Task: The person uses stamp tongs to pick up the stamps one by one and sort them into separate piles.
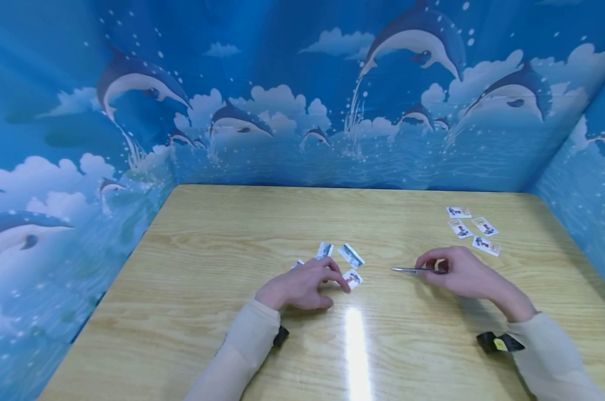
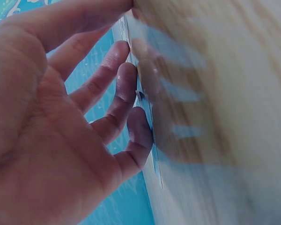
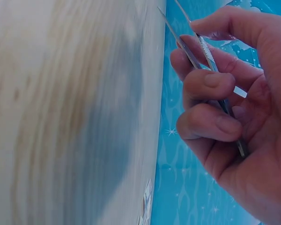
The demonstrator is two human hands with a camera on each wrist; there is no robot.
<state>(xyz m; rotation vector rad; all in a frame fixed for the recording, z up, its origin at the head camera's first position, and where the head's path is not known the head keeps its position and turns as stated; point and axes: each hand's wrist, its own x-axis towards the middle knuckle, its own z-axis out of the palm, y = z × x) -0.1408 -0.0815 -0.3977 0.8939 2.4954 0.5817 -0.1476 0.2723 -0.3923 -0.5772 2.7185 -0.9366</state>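
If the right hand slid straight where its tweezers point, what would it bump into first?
Probably one of the small cards by the left hand; the tweezers would touch it first. Their height is hard to tell, so they might pass over.

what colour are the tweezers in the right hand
Silvery grey; the tweezers show best in the right wrist view.

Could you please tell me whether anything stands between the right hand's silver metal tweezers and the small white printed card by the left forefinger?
Nothing visible does; only light wood-grain tabletop lies between the tweezers and the card.
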